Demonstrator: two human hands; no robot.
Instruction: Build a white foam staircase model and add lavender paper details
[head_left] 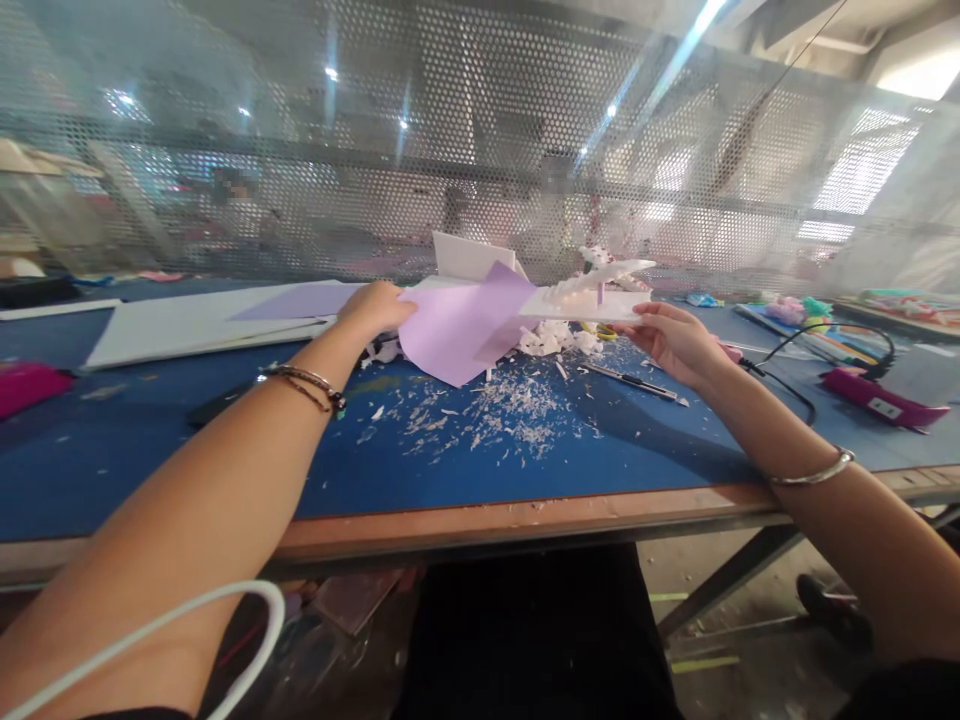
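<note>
My left hand [377, 310] is closed on the edge of a thin purple sheet [459, 332], which hangs over the middle of the table. In my right hand [670, 338], thumb and fingers pinch the right end of a flat white foam piece [577, 306]. A raised, ragged-edged white part [607, 278] stands on that piece. Its left end meets the purple sheet, and I cannot tell whether they are joined. Behind the sheet stands a white board [474, 257]. Crumpled white scraps [551, 339] lie beneath, and a utility knife [634, 383] rests near my right hand.
White shavings [517, 410] cover the blue tabletop [420, 480]. Large white boards [187, 325] lie at left, a pink object [30, 388] farther left. A magenta device [885, 397] with a black cable sits at right. A perforated metal screen [480, 120] rises behind the table.
</note>
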